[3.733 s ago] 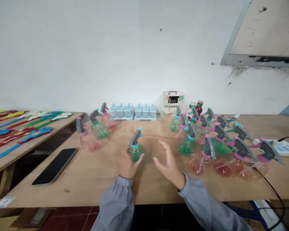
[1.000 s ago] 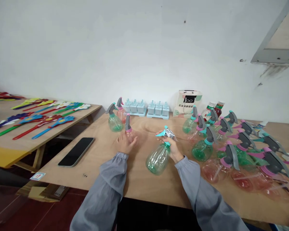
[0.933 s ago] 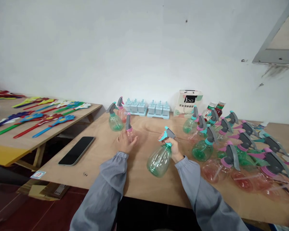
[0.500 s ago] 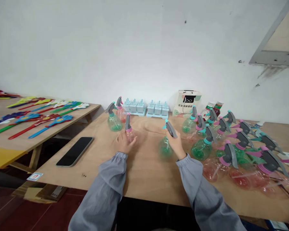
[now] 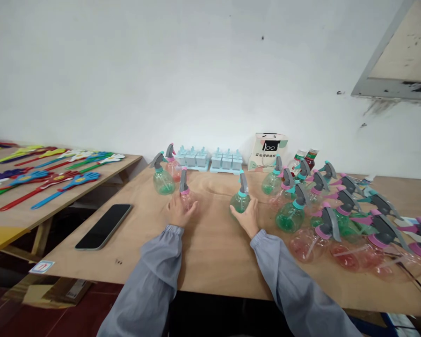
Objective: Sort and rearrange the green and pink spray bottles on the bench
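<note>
My left hand point(image 5: 179, 209) is wrapped round the body of a pink spray bottle point(image 5: 187, 198), which stands upright with its grey trigger head up. To the right, my right hand point(image 5: 247, 214) grips the round body of a green spray bottle point(image 5: 240, 200) with a turquoise collar; thumb and fingers lie on either side of it. Behind my left hand stand another green spray bottle point(image 5: 163, 181) and a pink spray bottle point(image 5: 173, 169). Several more pink and green ones, such as a green spray bottle point(image 5: 290, 216), crowd the table to the right.
A black phone point(image 5: 104, 226) lies on the wooden table point(image 5: 217, 267) at the left. Light blue popsicle molds point(image 5: 226, 161) and a paper bag point(image 5: 266, 152) stand by the wall. Colourful hand clappers point(image 5: 65, 187) cover the neighbouring table.
My right hand has moved from the green bottle's trigger head down to its body, and that bottle now stands more upright. My left hand stays on the pink bottle. The view has shifted slightly.
</note>
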A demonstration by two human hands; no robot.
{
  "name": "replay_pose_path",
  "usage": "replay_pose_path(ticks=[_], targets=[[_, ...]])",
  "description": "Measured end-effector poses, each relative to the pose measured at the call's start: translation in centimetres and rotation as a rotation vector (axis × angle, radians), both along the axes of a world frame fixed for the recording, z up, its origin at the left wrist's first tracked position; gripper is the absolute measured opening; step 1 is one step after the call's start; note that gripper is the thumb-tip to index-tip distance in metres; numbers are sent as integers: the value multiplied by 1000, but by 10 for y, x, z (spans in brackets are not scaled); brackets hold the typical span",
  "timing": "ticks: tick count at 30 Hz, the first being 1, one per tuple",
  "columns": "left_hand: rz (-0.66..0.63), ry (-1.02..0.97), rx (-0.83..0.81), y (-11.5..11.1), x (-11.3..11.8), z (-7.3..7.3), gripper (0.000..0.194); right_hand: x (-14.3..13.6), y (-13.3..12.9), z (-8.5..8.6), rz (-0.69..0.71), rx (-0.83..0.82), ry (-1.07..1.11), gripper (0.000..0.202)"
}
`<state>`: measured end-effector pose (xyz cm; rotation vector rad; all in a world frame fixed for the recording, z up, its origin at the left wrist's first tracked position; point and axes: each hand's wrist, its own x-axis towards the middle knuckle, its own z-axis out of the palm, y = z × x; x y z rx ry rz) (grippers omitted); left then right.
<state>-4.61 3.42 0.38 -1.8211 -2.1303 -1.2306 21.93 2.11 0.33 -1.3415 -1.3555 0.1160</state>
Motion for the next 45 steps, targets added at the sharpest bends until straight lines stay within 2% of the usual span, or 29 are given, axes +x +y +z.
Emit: replay_pose_path(ticks=[4,7,11,16,25,28,31,34,37,40,42,45], targets=[[6,-3,-25,-2,0,2,71,0,22,-13,-121,-44,-86,83],[13,2,-24,-2,0,2,72,7,53,-12,-205,-65,-3,91],[18,14,5,-1,-1,0,69,21,92,-9,-240,-89,123,95],[12,12,-20,-2,0,1,70,37,120,-3,-294,-118,170,92],[8,7,5,-1,1,0,72,40,129,7,-310,-127,198,96],[-17,-36,43,1,-2,-3,72,33,118,7,-335,-111,192,99],[-124,-109,126,3,-2,-6,74,17,97,2,-345,-1,171,90],[-311,-166,187,2,7,-9,74,-3,70,0,-177,140,155,71],[-519,-170,197,-5,29,-13,62,-20,43,9,176,173,110,54],[-643,-114,267,-17,61,-18,56,-31,19,24,493,133,40,62],[-673,-78,309,-27,82,-22,63,-35,7,34,576,101,25,72],[-716,-15,312,-40,104,-27,82,-35,-4,44,538,40,78,68]])
